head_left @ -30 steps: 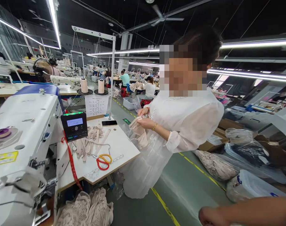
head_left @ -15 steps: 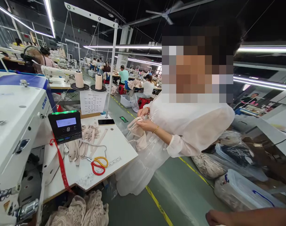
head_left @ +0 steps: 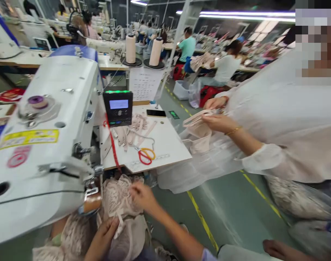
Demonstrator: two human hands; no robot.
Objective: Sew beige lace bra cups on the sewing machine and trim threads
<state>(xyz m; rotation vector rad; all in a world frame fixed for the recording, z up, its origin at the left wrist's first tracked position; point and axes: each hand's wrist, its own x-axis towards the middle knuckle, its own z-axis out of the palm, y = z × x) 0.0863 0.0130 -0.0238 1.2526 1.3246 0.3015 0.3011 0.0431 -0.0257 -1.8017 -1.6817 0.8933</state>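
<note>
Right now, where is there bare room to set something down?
The white tabletop is bare between the red-and-orange-handled scissors and its right corner, short of the black phone. Crowded: left of the scissors, with beige fabric strips; below, with beige lace fabric by left hand and right hand.

Tube lights (head_left: 247, 15) are lighting the room brightly from overhead, clipping to white. Machine head (head_left: 62, 79) is bouncing light; display (head_left: 119, 104) is glowing. Area below table (head_left: 169, 142) is sitting dimmer. Blur is softening right hand (head_left: 142, 197), left hand (head_left: 107, 232) and lace garment (head_left: 115, 195), smearing print on paper sheet (head_left: 146, 85). Wide lens is stretching edges; mosaic (head_left: 318, 40) is masking upper right.
</note>
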